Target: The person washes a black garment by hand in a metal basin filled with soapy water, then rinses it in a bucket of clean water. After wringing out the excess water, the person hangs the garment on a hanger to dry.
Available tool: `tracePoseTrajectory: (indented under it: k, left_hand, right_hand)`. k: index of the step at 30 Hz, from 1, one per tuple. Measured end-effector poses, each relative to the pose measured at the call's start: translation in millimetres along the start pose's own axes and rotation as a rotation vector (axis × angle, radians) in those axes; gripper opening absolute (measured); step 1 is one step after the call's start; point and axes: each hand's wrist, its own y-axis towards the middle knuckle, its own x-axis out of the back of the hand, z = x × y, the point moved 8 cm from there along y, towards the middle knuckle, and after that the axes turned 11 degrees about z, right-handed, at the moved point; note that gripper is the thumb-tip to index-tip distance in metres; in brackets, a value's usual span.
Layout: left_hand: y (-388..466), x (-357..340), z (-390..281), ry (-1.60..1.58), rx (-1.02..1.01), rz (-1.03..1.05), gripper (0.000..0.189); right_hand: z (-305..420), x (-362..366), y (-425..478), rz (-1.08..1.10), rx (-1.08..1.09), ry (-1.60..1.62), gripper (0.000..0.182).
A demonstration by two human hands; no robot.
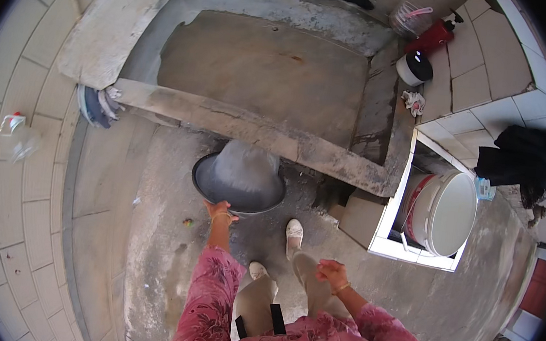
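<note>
A wide black basin is below the front wall of a concrete trough. My left hand grips its near rim, thumb and fingers around the edge. Between the basin and the trough wall spreads a pale grey, streaked mass, blurred like moving water; I cannot tell for sure what it is. My right hand hangs in front of my right leg, fingers curled, with nothing seen in it. The trough has a wet-looking, stained brown bottom.
Right of the trough, a white bucket lies tilted in a tiled frame. A red pump bottle and a black-lidded jar stand along the ledge. Black cloth hangs at right; a clear plastic bottle is at left.
</note>
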Motion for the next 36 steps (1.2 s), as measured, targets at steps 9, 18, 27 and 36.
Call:
tracePoseTrajectory:
  k: [9, 18, 27, 36]
  left_hand:
    - [38.8, 235.5, 1.1, 0.208, -0.311, -0.1, 0.076]
    - [-128.3, 514.2, -35.0, 0.597, 0.058, -0.536, 0.077]
    - [-180.4, 470.4, -66.7, 0.383, -0.231, -0.225, 0.068]
    - [-289.8, 299.3, -99.4, 0.414, -0.396, 0.136, 0.062]
  right_hand:
    - [-20.2, -35.4, 0.6, 0.025, -0.078, 0.085, 0.021]
    - [22.5, -118.4, -47.7, 0.142, 0.026, -0.096, 0.02]
    - [47.4, -114.7, -108.5, 0.061, 0.069, -0.288, 0.018]
    - [135.8, -18.3, -136.0, -0.072, 0.454, -0.443, 0.018]
